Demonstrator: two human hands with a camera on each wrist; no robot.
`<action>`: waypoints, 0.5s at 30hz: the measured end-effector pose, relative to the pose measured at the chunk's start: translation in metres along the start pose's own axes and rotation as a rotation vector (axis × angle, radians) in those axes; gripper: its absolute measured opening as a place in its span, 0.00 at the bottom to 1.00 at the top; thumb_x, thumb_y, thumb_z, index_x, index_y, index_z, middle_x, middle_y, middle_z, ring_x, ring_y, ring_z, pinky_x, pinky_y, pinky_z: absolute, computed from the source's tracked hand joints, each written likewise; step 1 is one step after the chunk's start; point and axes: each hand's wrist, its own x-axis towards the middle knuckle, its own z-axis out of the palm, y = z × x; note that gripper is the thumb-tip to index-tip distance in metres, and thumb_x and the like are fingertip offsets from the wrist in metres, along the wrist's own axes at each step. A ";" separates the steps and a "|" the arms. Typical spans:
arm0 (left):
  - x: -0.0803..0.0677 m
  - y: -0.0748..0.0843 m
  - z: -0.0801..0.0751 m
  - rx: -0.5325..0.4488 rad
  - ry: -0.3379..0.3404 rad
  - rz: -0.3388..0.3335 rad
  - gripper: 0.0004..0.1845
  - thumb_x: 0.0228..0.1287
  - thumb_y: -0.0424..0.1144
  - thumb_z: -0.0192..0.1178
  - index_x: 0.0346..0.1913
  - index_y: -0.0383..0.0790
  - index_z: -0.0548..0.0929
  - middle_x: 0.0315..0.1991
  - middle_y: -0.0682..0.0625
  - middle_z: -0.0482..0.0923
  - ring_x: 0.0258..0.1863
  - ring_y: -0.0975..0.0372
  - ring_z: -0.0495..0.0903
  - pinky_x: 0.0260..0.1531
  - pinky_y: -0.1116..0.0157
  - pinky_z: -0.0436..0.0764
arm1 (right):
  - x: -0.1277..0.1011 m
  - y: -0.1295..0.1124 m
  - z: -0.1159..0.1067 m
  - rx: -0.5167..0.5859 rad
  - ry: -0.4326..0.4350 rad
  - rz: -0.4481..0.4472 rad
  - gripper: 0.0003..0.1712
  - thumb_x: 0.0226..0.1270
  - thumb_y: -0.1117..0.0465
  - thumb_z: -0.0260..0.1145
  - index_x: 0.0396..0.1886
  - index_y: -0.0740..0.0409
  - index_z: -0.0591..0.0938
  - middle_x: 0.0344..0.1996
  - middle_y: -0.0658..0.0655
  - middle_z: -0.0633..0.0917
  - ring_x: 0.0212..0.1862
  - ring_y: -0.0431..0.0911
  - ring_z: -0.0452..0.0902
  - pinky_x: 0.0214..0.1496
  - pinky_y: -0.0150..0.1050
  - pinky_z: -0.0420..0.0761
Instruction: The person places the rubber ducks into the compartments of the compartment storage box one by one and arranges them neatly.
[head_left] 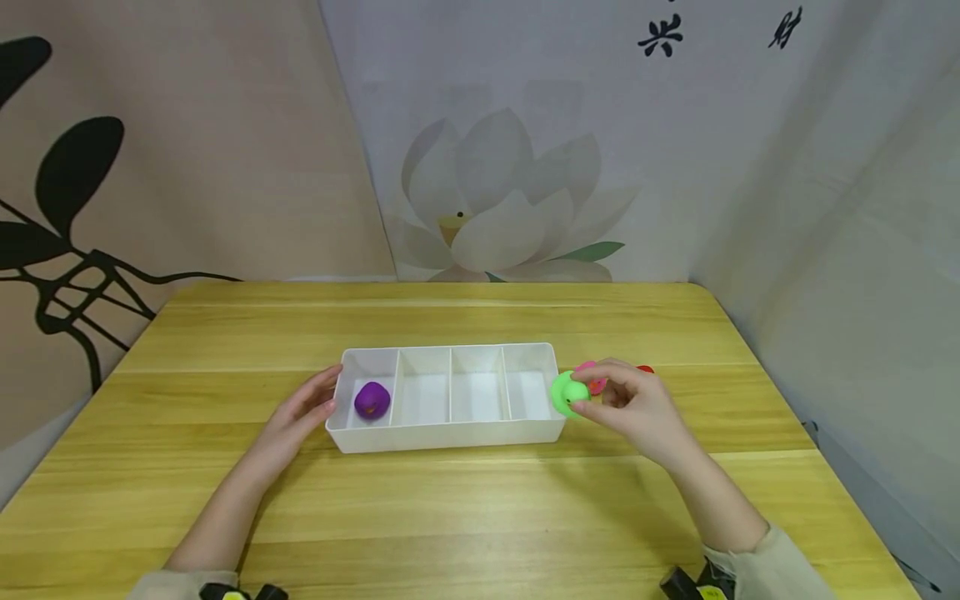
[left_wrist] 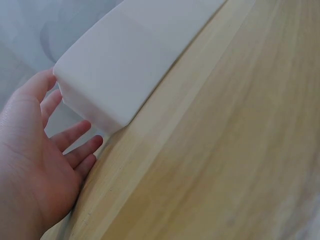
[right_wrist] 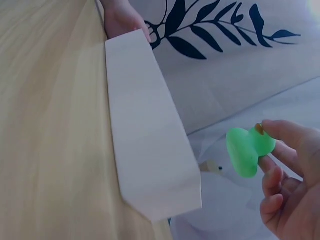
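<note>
A white four-compartment box (head_left: 453, 435) sits on the wooden table. My left hand (head_left: 302, 412) rests against its left end; in the left wrist view the thumb touches the rim corner and the fingers (left_wrist: 82, 151) are loosely spread. A purple rubber duck (head_left: 372, 400) lies in the leftmost compartment. Between the thumb and fingers of my right hand (head_left: 628, 408), a green rubber duck (head_left: 568, 393) is pinched by its head. It overlaps the box's right end in the head view, while the right wrist view shows the duck (right_wrist: 247, 150) raised beside the box.
Behind my right hand, a pink toy (head_left: 597, 385) and a red one (head_left: 645, 368) are partly hidden. The table (head_left: 465, 517) reaches back to hanging cloth (head_left: 510, 192) with a printed flower. The other three compartments show bare floors.
</note>
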 end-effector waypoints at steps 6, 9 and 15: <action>0.000 0.000 0.001 0.006 0.000 -0.004 0.26 0.69 0.39 0.46 0.68 0.49 0.57 0.63 0.41 0.60 0.59 0.50 0.61 0.53 0.51 0.63 | 0.013 -0.010 0.015 0.039 -0.029 0.007 0.15 0.48 0.68 0.71 0.38 0.62 0.82 0.29 0.57 0.76 0.23 0.45 0.62 0.21 0.30 0.63; 0.000 0.000 0.001 -0.001 0.001 0.009 0.26 0.68 0.39 0.46 0.68 0.48 0.57 0.63 0.39 0.60 0.59 0.49 0.61 0.53 0.55 0.65 | 0.019 -0.016 0.023 0.040 -0.042 0.000 0.15 0.47 0.68 0.71 0.38 0.61 0.82 0.30 0.56 0.78 0.21 0.45 0.62 0.19 0.30 0.62; 0.000 -0.002 0.001 -0.025 0.000 0.030 0.26 0.68 0.37 0.46 0.68 0.46 0.57 0.62 0.37 0.61 0.60 0.48 0.60 0.49 0.72 0.67 | 0.031 -0.027 0.038 0.019 -0.067 0.003 0.15 0.48 0.66 0.71 0.38 0.58 0.82 0.33 0.52 0.79 0.20 0.46 0.63 0.19 0.30 0.64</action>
